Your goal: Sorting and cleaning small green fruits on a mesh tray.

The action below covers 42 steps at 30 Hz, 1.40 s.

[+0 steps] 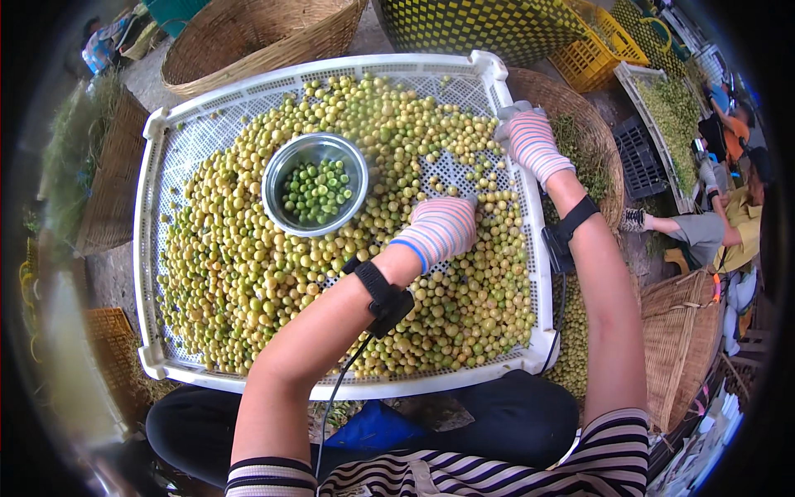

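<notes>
Small round yellow-green fruits (240,240) cover most of a white mesh tray (142,273) in front of me. My left hand (439,230), in a striped glove, is low over the fruits right of the tray's middle, back upward; its fingers are mostly hidden. A bare patch of mesh shows just beyond it. At the tray's right rim is my right hand (534,142), gloved alike, with grey fingertips bent inward; anything between them is hidden. A clear round bowl (273,199) sits on the fruits left of my left hand, partly filled with greener fruits (316,192).
Woven baskets stand beyond the tray (257,41), at left (108,178) and at right (675,340). A basket with greenery (592,157) touches the tray's right side. Farther right are a yellow crate (592,58), another fruit tray (662,124) and people. Cables hang from both my wrist straps.
</notes>
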Available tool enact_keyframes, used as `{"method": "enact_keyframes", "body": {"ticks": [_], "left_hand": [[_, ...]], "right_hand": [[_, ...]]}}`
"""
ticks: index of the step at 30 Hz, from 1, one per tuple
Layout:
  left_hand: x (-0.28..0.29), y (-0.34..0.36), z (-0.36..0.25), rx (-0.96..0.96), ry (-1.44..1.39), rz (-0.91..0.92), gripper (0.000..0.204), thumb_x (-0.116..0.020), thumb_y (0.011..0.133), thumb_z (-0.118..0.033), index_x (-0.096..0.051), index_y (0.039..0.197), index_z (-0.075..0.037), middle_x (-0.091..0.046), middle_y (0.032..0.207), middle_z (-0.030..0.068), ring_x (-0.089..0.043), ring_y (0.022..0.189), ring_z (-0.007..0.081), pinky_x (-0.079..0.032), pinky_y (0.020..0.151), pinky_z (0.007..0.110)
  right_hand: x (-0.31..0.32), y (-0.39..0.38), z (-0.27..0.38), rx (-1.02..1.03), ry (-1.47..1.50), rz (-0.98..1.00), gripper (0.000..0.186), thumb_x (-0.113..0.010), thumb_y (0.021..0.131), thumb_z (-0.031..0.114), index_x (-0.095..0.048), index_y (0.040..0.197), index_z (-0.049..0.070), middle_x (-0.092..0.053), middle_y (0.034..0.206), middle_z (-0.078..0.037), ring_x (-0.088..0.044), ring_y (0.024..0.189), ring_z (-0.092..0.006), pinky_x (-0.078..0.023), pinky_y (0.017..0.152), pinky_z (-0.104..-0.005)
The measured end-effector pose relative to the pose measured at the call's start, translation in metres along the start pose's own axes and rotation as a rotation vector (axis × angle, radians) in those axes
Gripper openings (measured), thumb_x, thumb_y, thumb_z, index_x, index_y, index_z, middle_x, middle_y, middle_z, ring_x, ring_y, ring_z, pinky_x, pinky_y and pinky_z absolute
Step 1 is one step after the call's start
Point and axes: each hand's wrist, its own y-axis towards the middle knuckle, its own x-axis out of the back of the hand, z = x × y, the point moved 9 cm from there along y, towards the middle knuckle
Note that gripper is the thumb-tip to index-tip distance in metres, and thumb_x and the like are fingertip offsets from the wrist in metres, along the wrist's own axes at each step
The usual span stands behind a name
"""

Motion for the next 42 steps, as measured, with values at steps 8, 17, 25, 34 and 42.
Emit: {"method": "enact_keyframes", "body": {"ticks": [8,17,25,34,42], "left_hand": [[-0.024,-0.026,0.006,-0.123,-0.591,-0.049,0.045,-0.048,0.087,-0.013,-0.046,0.132,-0.011,-0.063,0.073,0.0137,-0.059,0.059,0.0212,-0.049,0.060,0.037],[-0.050,-0.035,0.029,0.064,-1.820,0.132,0.029,-0.044,0.096,-0.023,-0.051,0.119,-0.006,-0.061,0.078,0.0036,-0.058,0.062,0.0120,-0.042,0.045,0.020],[-0.055,-0.018,0.009,0.030,-2.167,0.243,0.019,-0.048,0.094,-0.022,-0.056,0.100,-0.006,-0.055,0.076,-0.0008,-0.051,0.062,0.0087,-0.038,0.045,0.014],[-0.052,-0.045,0.033,0.130,-2.077,0.192,0.023,-0.048,0.094,-0.022,-0.057,0.103,-0.004,-0.053,0.073,-0.0033,-0.047,0.058,0.0069,-0.033,0.045,0.017],[-0.062,-0.078,0.007,0.129,-2.055,0.255,0.021,-0.050,0.093,-0.020,-0.059,0.102,-0.003,-0.056,0.074,-0.0020,-0.051,0.057,0.0084,-0.034,0.045,0.018]], "right_hand": [[-0.016,0.011,-0.001,-0.017,-0.231,0.040,0.026,-0.067,0.068,0.009,-0.073,0.090,0.020,-0.065,0.100,-0.008,-0.054,0.105,-0.0256,-0.042,0.090,-0.0392],[0.021,-0.012,0.027,-0.008,0.046,0.086,0.022,-0.063,0.074,0.016,-0.067,0.090,0.002,-0.064,0.094,-0.019,-0.059,0.094,-0.0317,-0.044,0.085,-0.0391],[-0.006,-0.006,0.048,0.193,0.223,-0.055,0.057,-0.053,0.087,0.039,-0.041,0.134,0.010,-0.034,0.141,-0.018,-0.033,0.130,-0.0355,-0.029,0.107,-0.0415],[0.003,-0.050,0.055,0.468,0.520,0.200,0.026,-0.064,0.079,0.005,-0.068,0.104,0.012,-0.062,0.113,-0.014,-0.059,0.105,-0.0274,-0.045,0.094,-0.0334],[-0.002,0.052,0.006,-0.067,-0.123,-0.274,0.014,-0.062,0.076,0.015,-0.067,0.088,0.010,-0.067,0.090,-0.011,-0.064,0.082,-0.0298,-0.045,0.076,-0.0421]]}}
